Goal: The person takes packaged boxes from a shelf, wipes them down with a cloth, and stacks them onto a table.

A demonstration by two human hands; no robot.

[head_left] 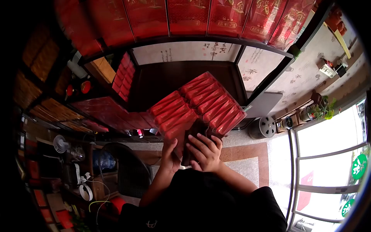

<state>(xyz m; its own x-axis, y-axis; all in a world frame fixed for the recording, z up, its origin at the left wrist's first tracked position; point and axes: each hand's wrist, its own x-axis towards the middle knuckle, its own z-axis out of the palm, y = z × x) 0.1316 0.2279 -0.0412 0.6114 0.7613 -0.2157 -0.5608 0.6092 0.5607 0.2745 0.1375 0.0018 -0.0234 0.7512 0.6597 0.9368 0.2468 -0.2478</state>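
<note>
My left hand (170, 156) is at the near end of a dark brown piece (185, 149), thumb upright along its side and the other fingers mostly hidden. Across that piece lies my right hand (205, 152), its fingers spread and nearly flat. What kind of thing the dark piece is cannot be made out. Just beyond both hands, small red packets (210, 100) stand in tight rows inside clear plastic, in two blocks set at an angle. Their near edge meets the dark piece, and the far corner reaches over the dark shelf (162, 79).
Large red packages (189, 19) line the upper shelf. More red packets (123, 77) are stacked at the left of the shelf compartment. Below left are a black chair (129, 170) and a small fan (60, 144). A grey round container (262, 127) stands near the glass door (328, 154).
</note>
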